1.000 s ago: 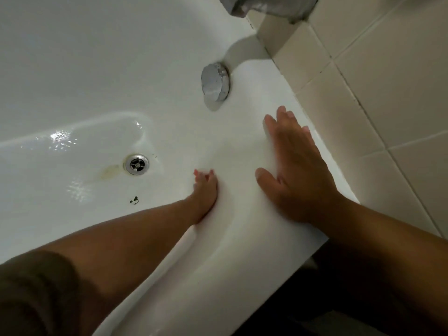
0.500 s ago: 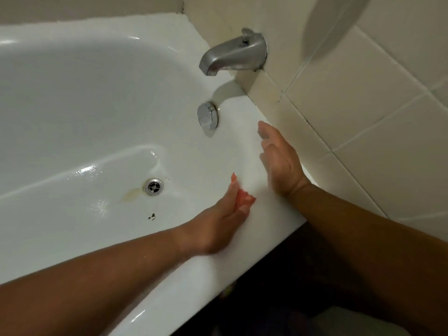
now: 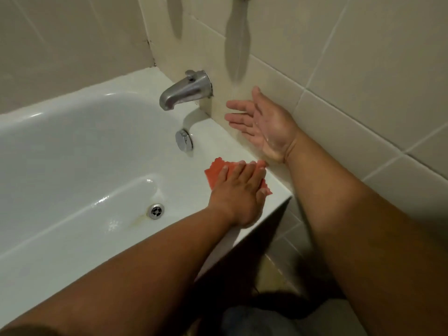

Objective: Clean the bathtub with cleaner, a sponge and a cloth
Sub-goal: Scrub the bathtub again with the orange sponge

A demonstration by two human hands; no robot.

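Left hand grip spread flat, fingers straight, pressed orange ragged-edged cloth onto rim corner of white glossy bathtub, frame centre. Right hand grip spread, palm up, empty, right of grey metal spout, upper centre.

A: The bathtub?
B: Smooth, glossy white.
A: The fittings?
B: The spout is dull brushed metal; the overflow cap and drain are shiny chrome.
A: The cloth?
B: Matt orange fabric, ragged-edged. The wall tiles are smooth, with a low sheen.
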